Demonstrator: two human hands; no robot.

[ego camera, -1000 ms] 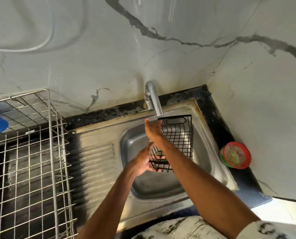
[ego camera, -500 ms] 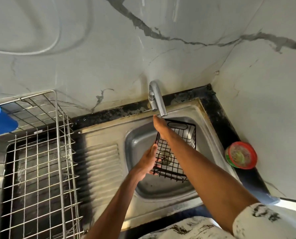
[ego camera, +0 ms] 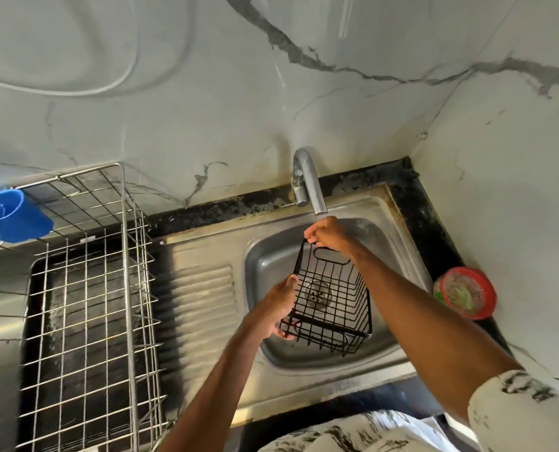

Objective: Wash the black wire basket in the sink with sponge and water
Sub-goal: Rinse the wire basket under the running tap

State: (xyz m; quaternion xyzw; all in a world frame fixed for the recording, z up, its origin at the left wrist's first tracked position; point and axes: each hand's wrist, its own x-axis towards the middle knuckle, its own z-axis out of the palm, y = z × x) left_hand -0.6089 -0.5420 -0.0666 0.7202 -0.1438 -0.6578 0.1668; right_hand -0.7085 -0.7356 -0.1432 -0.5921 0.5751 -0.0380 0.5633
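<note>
Over the steel sink [ego camera: 337,383] the black wire basket [ego camera: 332,298] hangs lengthwise toward the tap [ego camera: 310,184], left hand [ego camera: 278,308] gripping its near corner, right hand [ego camera: 328,234] gripping its far rim under the spout.

Count at the sink:
- Black wire basket [ego camera: 330,328]: one.
- Hands: two, one left hand [ego camera: 279,308] and one right hand [ego camera: 328,234].
- Sink [ego camera: 206,288]: one, with a single basin and one ribbed draining board.
- Drain strainer [ego camera: 317,293]: one, seen through the basket wires.
- Faucet [ego camera: 310,184]: one, with a single spout.
- Steel wire dish rack [ego camera: 126,288]: one.
- Blue plastic container [ego camera: 11,216]: one, at the rack's far corner.
- Round red-rimmed tub [ego camera: 465,293]: one, on the counter [ego camera: 418,216]. There is something green inside, and how many pieces cannot be told.
- White hose [ego camera: 108,89]: one loop on the wall.
- Patterned sleeve [ego camera: 516,415]: one in view.
</note>
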